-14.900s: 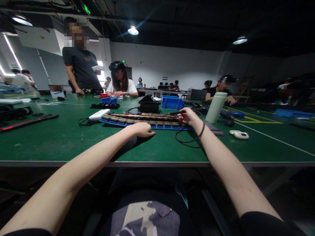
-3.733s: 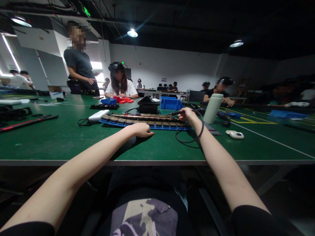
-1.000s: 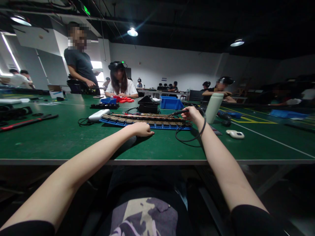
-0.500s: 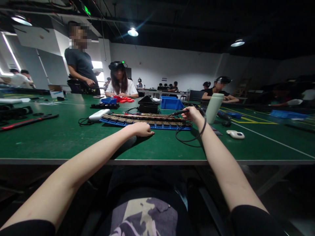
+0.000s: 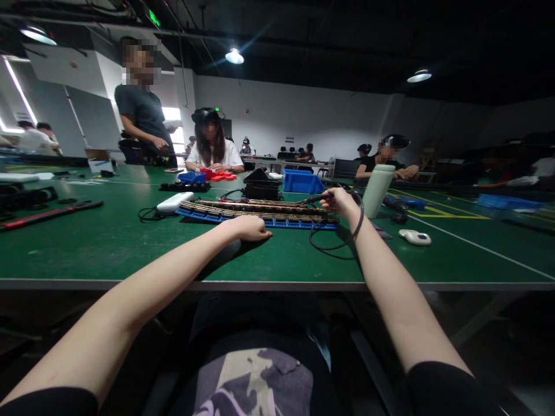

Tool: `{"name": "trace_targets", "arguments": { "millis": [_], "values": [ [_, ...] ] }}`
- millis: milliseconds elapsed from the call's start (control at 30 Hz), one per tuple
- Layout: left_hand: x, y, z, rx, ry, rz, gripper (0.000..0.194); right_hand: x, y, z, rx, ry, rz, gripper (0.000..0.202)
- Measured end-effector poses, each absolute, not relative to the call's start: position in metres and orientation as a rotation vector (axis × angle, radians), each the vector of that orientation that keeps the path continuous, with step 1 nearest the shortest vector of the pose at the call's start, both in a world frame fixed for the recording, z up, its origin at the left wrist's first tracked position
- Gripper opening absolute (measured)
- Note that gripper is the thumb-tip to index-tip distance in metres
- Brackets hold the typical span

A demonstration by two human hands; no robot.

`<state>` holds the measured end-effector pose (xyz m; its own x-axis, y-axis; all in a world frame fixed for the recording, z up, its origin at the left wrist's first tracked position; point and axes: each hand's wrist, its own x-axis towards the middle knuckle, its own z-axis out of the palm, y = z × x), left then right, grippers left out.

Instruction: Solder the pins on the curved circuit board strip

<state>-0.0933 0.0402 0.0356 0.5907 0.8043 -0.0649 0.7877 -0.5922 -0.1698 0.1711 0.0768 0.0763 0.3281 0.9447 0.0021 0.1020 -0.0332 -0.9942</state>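
A long, slightly curved assembly (image 5: 234, 214) with a blue base and rows of gold-coloured metal strips lies across the green table in front of me. My left hand (image 5: 252, 229) rests at its near edge, fingers curled closed; whatever they may hold is hidden. At the assembly's right end, my right hand (image 5: 340, 203) grips a black corded pen-shaped tool, which looks like a soldering iron (image 5: 318, 197). The tool points left over the strips, its tip hard to make out. Its black cable (image 5: 321, 249) loops over my right wrist and down onto the table.
Right of my hand stand a pale green bottle (image 5: 378, 190), a blue-black power tool (image 5: 403, 207) and a small white case (image 5: 415, 237). Behind the assembly are a black stand (image 5: 260, 186) and blue bin (image 5: 302, 181). A white box (image 5: 174, 202) sits left. Co-workers are across the table.
Both my hands, the tool and the assembly look the same as before. A seated co-worker at the right back has raised their hands.
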Motion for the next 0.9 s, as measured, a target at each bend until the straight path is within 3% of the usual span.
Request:
{"name": "trace_targets", "arguments": {
  "millis": [900],
  "values": [
    [-0.0937, 0.0409, 0.0351, -2.678, -1.35, 0.194, 0.057, 0.1718, 0.0755, 0.0792, -1.436, -1.004, 0.908, 0.022]
  ]
}}
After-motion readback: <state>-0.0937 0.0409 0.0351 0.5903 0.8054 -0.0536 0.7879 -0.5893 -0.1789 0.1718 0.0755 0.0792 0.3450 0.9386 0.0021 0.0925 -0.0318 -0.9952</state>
